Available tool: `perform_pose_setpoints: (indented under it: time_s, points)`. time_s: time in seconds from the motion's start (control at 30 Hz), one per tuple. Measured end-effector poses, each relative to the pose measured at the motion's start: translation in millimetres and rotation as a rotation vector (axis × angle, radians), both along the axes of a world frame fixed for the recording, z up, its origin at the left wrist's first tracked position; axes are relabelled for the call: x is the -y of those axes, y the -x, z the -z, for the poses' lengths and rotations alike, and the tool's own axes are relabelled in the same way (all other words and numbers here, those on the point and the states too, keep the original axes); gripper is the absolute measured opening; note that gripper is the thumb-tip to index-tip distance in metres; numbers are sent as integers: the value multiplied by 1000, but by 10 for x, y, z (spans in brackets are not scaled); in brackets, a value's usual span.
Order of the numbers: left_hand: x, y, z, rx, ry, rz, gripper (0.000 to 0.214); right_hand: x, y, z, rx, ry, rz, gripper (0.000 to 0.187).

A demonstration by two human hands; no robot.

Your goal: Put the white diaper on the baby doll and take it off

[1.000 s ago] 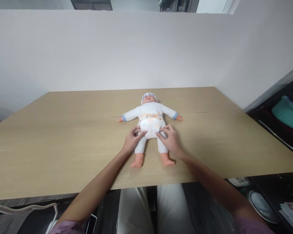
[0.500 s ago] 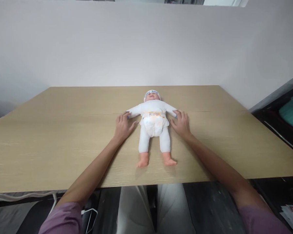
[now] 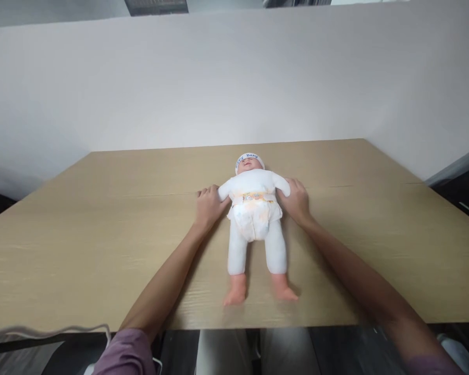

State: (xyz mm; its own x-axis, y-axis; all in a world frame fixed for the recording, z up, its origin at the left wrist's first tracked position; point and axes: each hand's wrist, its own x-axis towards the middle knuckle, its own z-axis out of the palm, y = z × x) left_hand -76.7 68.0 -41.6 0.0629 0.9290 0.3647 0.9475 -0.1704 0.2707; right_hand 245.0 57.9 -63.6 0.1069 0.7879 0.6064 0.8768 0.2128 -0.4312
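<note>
A baby doll (image 3: 254, 181) lies on its back with its feet towards me. It has a white cloth body and a white headband with blue lettering. Around its hips is a white diaper (image 3: 254, 220) with a yellow-orange printed waistband, its side edges sticking out. My left hand (image 3: 211, 207) is closed round the end of the doll's arm on the left. On the other side my right hand (image 3: 297, 200) grips the other arm the same way. Both of the doll's hands are hidden in my grasp. Its bare pinkish feet rest near the table's front edge.
The light wooden table (image 3: 101, 234) has a seam across it and meets a pale wall (image 3: 219, 83) at the back. A white cable (image 3: 62, 329) runs along the front edge at lower left. Dark furniture (image 3: 463, 192) stands at the right.
My fingers were resting loosely at the doll's hands; now both hands have closed round its arms. The arms are drawn in a little. The view has shifted, and the doll appears larger and lower.
</note>
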Motion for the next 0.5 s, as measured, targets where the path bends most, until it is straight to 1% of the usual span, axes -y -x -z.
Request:
perform_pose_setpoints:
  time_s: [0.07,0.13,0.2,0.23,0.27,0.3,0.37,0.43,0.5]
  points:
    - [328,-77,-207,117,28,-34,52,177,28,-149,-95,-16,-12,34]
    - [789,-121,-414,253,58,-59,51,446,-8,-314,-194,-9,-56,34]
    - [1382,-143,-559,357,83,-74,50,820,-104,-478,-267,38,-141,36]
    - [1721,-152,-590,392,91,-71,49,1043,-165,-555,-282,77,-195,37]
    - [2079,-163,-586,420,103,-62,48,1286,-229,-627,-281,123,-253,38]
    - [2451,-177,-546,445,122,-46,46,1544,-290,-691,-267,166,-314,38]
    - [3200,-210,-370,507,186,8,42,2087,-383,-781,-212,237,-429,39]
    - [3903,-227,-112,561,274,34,40,2633,-413,-807,-148,295,-519,40]
    - [4500,-197,165,583,391,36,36,3139,-369,-752,-87,361,-572,44]
